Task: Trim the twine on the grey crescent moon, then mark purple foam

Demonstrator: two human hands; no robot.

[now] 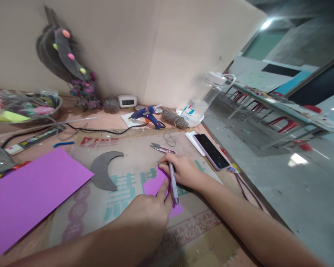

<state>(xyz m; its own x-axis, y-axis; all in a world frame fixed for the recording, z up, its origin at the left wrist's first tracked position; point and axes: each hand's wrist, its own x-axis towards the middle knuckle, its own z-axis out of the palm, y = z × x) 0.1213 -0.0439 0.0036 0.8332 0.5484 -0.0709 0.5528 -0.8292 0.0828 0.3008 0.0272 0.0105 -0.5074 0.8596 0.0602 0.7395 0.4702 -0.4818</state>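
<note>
My right hand is closed round a pen, which slants over a small purple paper piece. On that same piece my left hand presses with fingers extended, its other fingers partly hidden. To the left lies a grey crescent on the printed sheet. A large purple sheet covers the left side of the table. Small snips rest just beyond my right hand.
A blue glue gun, yarn, a small clock and a clear jug stand along the back. A phone lies at the right edge. A full basket and a cutter are at left.
</note>
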